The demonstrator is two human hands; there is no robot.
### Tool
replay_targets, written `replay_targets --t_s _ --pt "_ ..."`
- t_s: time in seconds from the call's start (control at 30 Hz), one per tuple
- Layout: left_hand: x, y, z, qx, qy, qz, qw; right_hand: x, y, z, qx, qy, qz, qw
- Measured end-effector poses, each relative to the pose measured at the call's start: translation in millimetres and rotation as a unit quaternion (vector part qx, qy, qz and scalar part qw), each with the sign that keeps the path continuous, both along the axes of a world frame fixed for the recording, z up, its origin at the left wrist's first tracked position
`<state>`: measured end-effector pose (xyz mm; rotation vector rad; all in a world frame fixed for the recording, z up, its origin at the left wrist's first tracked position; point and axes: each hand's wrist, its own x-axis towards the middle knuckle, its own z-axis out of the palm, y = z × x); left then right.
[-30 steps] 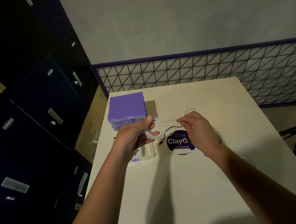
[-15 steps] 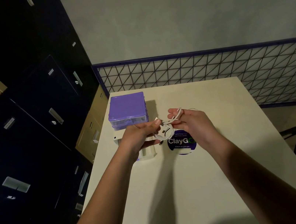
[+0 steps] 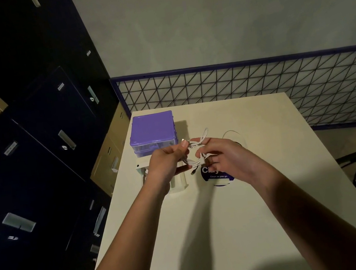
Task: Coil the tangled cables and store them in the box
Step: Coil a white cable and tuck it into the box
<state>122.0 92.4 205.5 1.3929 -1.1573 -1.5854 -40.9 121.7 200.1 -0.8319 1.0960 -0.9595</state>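
Note:
A small coil of white cable (image 3: 195, 153) hangs above the cream table (image 3: 243, 217) between both hands. My left hand (image 3: 167, 163) pinches the coil's left side. My right hand (image 3: 225, 157) grips its right side, and a short loop sticks up above the fingers. A plug end dangles below the coil. The purple-lidded storage box (image 3: 152, 132) stands shut at the table's far left, just behind my left hand. A thin dark cable (image 3: 230, 131) lies on the table behind my right hand.
A white open tray or drawer (image 3: 177, 182) lies under my left hand. A round dark sticker (image 3: 216, 174) is on the table below the coil. Dark filing cabinets (image 3: 42, 156) stand left. A wire grid fence (image 3: 259, 94) runs behind the table.
My right hand has come in from the right to meet the left hand. The stretched length of white cable is now wound into the coil, and both hands hold it close together.

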Motion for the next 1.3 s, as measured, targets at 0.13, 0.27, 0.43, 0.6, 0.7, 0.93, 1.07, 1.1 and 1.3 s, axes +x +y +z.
replay_targets --t_s 0.13,0.27,0.43,0.6,0.7,0.93,1.07,1.1,1.3 --pt "-1 1 0 0.001 -0.003 -0.022 1.0 6 2 1 -0.021 0.04 -0.038 0.998" --pt "-1 0 1 0.002 0.001 -0.013 1.0 7 3 -3 -0.011 0.063 -0.029 0.997" --pt "0 -2 -1 -0.003 0.022 0.025 0.999 11 5 -11 0.019 0.16 0.016 0.987" --pt "0 -4 -2 -0.002 0.048 0.059 0.997 11 4 -32 0.02 0.248 0.038 0.968" --pt "0 -4 0 -0.008 0.051 0.069 0.996 10 3 -44 0.022 0.291 0.029 0.956" --pt "-2 -6 -2 -0.021 0.022 0.052 0.998 12 5 -52 0.003 0.33 0.013 0.944" --pt "2 -11 -1 -0.007 0.025 0.008 1.0 12 9 -50 -0.041 0.308 0.029 0.95" --pt "2 -9 -3 -0.007 0.019 -0.005 1.0 13 8 -47 -0.047 0.295 0.023 0.954" --pt "-5 -2 -6 0.024 0.054 -0.036 0.998 11 0 -32 -0.055 0.315 -0.054 0.946"
